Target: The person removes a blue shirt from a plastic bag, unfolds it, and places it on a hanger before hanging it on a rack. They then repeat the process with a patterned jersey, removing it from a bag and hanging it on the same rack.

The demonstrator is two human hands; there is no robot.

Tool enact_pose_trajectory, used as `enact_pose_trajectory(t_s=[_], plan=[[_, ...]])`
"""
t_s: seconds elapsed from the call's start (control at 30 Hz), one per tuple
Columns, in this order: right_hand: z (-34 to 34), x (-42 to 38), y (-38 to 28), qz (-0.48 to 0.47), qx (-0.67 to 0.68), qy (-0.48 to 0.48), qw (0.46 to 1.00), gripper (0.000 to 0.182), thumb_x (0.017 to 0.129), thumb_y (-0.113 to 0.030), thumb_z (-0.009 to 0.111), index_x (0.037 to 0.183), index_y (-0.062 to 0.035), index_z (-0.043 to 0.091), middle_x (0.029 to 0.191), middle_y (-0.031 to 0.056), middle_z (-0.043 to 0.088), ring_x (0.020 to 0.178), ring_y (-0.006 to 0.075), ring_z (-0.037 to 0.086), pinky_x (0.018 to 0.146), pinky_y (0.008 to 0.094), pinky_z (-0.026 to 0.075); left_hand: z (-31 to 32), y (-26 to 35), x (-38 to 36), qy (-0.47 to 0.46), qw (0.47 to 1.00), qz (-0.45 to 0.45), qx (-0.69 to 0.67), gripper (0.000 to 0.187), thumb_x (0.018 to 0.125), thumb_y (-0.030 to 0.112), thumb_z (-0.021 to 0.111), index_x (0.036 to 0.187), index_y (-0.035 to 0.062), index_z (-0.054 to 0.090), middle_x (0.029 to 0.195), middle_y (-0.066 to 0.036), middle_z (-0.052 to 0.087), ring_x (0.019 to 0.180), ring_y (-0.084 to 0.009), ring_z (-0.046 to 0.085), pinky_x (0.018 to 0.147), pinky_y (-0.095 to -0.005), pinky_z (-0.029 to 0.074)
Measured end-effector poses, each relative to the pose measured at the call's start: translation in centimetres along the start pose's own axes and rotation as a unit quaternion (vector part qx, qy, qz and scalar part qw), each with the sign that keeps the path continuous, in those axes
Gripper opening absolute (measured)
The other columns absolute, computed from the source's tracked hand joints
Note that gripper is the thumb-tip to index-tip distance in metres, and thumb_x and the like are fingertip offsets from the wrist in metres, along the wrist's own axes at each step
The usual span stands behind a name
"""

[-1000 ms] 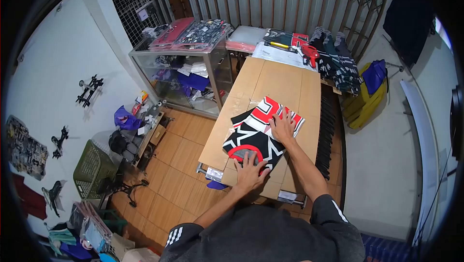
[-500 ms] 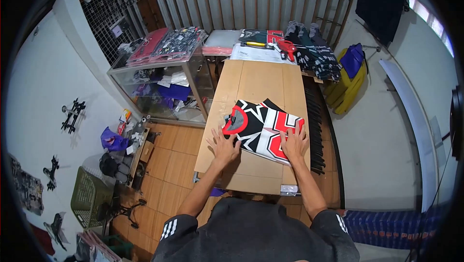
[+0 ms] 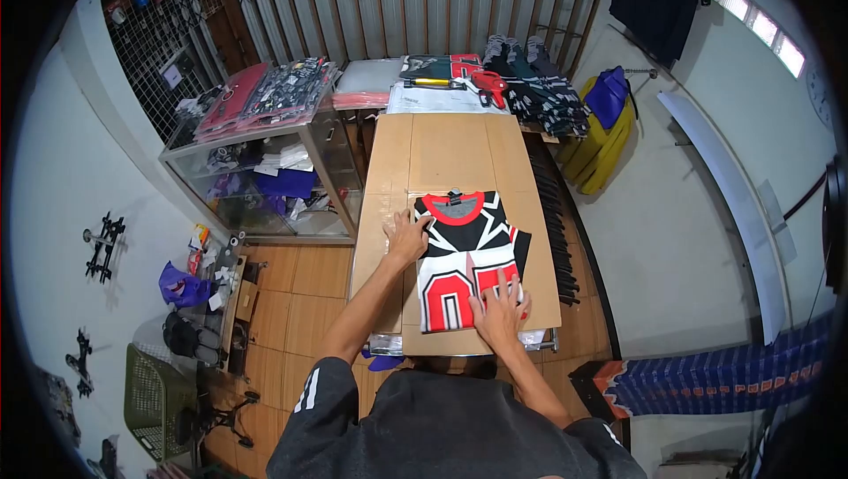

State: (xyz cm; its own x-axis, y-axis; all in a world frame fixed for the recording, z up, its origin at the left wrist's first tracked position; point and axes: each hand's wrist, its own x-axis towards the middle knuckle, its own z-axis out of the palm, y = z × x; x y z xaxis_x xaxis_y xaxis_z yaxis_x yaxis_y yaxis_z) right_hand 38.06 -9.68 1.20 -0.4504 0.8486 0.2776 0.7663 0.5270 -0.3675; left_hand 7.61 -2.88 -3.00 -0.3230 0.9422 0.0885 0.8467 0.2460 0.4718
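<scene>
A folded black, white and red knit shirt (image 3: pixel 459 236) lies on the cardboard-topped table (image 3: pixel 450 148), its red-trimmed neck opening facing away from me. Large red figures outlined in black show on its white lower half. At the shirt's upper left edge rests my left hand (image 3: pixel 407 238), with fingers apart and the fingertips near the shoulder. My right hand (image 3: pixel 501 311) lies on the lower right part of the shirt, fingers spread over the red print. Neither hand grips the cloth visibly.
Behind the table are a red tape dispenser (image 3: pixel 488 88), a yellow-handled tool (image 3: pixel 431 83) and stacked dark garments (image 3: pixel 539 95). A glass cabinet (image 3: pixel 265 183) topped with packaged goods stands left. Dark rods (image 3: pixel 552 223) line the table's right side. A green basket (image 3: pixel 155 399) is at lower left.
The shirt has turned from lying sideways to having its neck facing away from me. My right hand has moved down and left with its lower part; my left hand is slightly higher.
</scene>
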Motion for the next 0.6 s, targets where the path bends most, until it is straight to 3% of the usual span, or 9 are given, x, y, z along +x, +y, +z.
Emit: enact_pose_trajectory(t_s=[0.1,0.13,0.2,0.3,0.37,0.43,0.47,0.57,0.6], plan=[[-1.0,0.6,-1.3,0.018,0.031,-0.045,0.998,0.035,0.096,-0.040,0.072,0.099,-0.0048,0.074,0.164,0.0257,0.041,0.155,0.0510,0.027,0.114,0.0828,0.015,0.8,-0.9,1.0,0.067,0.996,0.058,-0.027,0.049,0.094,0.019,0.065,0.142,0.0133,0.058,0.146,-0.028,0.047,0.138,-0.0519,0.042,0.112,-0.0738,0.033],[-1.3,1.6,-1.4,0.029,0.014,-0.031,0.999,0.028,0.095,-0.034,0.074,0.097,-0.0061,0.072,0.160,0.0253,0.046,0.152,0.0478,0.033,0.115,0.0764,0.022,1.6,-1.8,1.8,0.105,0.990,0.064,-0.066,0.047,0.095,0.019,0.065,0.140,0.0092,0.058,0.142,-0.028,0.049,0.134,-0.0502,0.045,0.111,-0.0689,0.036],[-0.6,4.3,0.0,0.045,0.039,0.017,0.998,0.027,0.095,-0.032,0.073,0.103,-0.0062,0.071,0.156,0.0251,0.050,0.150,0.0442,0.038,0.117,0.0728,0.024,2.8,-3.4,3.0,0.176,0.971,0.076,-0.142,0.044,0.095,0.019,0.065,0.135,0.0010,0.057,0.133,-0.026,0.055,0.127,-0.0469,0.050,0.109,-0.0593,0.040],[0.9,10.4,2.5,0.033,0.051,0.086,0.994,0.030,0.094,-0.025,0.073,0.114,-0.0044,0.067,0.142,0.0250,0.061,0.139,0.0398,0.052,0.116,0.0593,0.036,1.7,-2.7,3.8,0.212,0.961,0.038,-0.177,0.044,0.097,0.023,0.067,0.131,-0.0016,0.057,0.126,-0.025,0.059,0.124,-0.0434,0.053,0.108,-0.0535,0.042],[0.9,15.0,3.5,0.076,0.131,0.031,0.988,0.034,0.094,-0.021,0.072,0.121,-0.0016,0.065,0.132,0.0236,0.066,0.128,0.0418,0.060,0.109,0.0503,0.045,1.6,-2.2,4.0,0.210,0.965,0.008,-0.154,0.044,0.097,0.028,0.070,0.132,0.0027,0.062,0.124,-0.020,0.061,0.125,-0.0386,0.054,0.109,-0.0535,0.040],[5.1,18.9,6.4,0.070,0.144,0.088,0.983,0.037,0.094,-0.018,0.073,0.124,-0.0010,0.063,0.127,0.0212,0.069,0.121,0.0420,0.064,0.103,0.0462,0.050,1.3,-1.8,4.3,0.201,0.973,-0.007,-0.117,0.041,0.097,0.028,0.070,0.131,0.0060,0.065,0.125,-0.018,0.061,0.125,-0.0371,0.054,0.109,-0.0523,0.039],[7.1,20.6,8.1,0.110,0.152,0.063,0.980,0.048,0.093,-0.022,0.073,0.136,-0.0056,0.061,0.132,0.0199,0.067,0.128,0.0418,0.060,0.109,0.0512,0.046,1.3,-1.8,4.4,0.200,0.972,-0.009,-0.122,0.036,0.096,0.028,0.071,0.129,0.0128,0.070,0.126,-0.015,0.061,0.126,-0.0343,0.053,0.111,-0.0512,0.037],[6.9,23.1,7.0,0.150,0.060,0.035,0.986,0.062,0.091,-0.026,0.075,0.147,-0.0070,0.055,0.139,0.0229,0.061,0.136,0.0438,0.051,0.116,0.0578,0.039,0.8,-1.4,4.0,0.193,0.975,-0.001,-0.112,0.034,0.096,0.027,0.072,0.127,0.0160,0.071,0.128,-0.013,0.061,0.128,-0.0330,0.052,0.111,-0.0514,0.036],[7.0,23.9,7.2,0.193,0.062,-0.007,0.979,0.069,0.090,-0.028,0.077,0.154,-0.0173,0.052,0.147,0.0201,0.056,0.142,0.0439,0.044,0.117,0.0650,0.035,0.9,-1.4,3.9,0.196,0.973,0.003,-0.121,0.033,0.095,0.026,0.072,0.127,0.0170,0.071,0.129,-0.011,0.061,0.130,-0.0322,0.051,0.112,-0.0516,0.035]])
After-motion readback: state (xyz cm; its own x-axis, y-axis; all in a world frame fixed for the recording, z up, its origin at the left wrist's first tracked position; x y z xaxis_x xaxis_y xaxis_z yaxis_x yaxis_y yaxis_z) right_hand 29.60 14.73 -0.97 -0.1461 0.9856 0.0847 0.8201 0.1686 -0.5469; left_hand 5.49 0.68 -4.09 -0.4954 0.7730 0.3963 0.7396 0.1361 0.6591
